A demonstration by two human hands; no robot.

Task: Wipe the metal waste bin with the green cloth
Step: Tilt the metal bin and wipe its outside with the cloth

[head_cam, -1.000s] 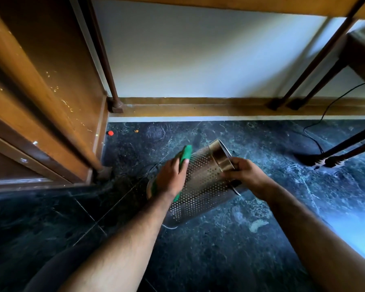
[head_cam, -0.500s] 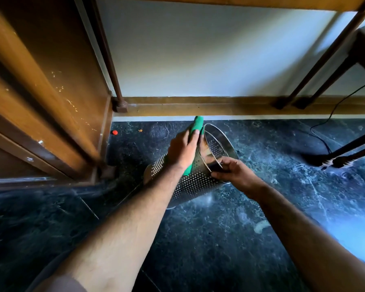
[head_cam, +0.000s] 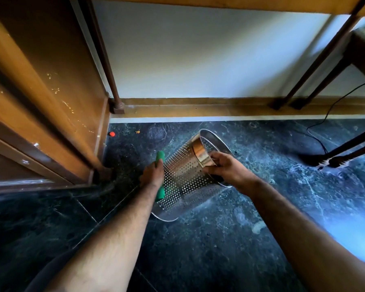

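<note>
A perforated metal waste bin [head_cam: 184, 175] lies tilted on the dark floor, its open rim pointing up and to the right. My left hand [head_cam: 153, 172] presses a folded green cloth [head_cam: 161, 191] against the bin's left side; the cloth shows above and below my fingers. My right hand [head_cam: 226, 168] grips the bin's rim, thumb over the shiny upper band. The bin's base end rests on the floor close to me.
A brown wooden cabinet [head_cam: 42, 102] stands at the left. Thin brown furniture legs [head_cam: 310, 81] and a black cable [head_cam: 318, 125] run along the wall at the right. A small red object [head_cam: 112, 134] lies by the cabinet corner. Dark marble floor [head_cam: 198, 249] lies toward me.
My left hand slid the green cloth from the bin's rim down along its side toward the base. The bin's open end turned to the right in my right hand.
</note>
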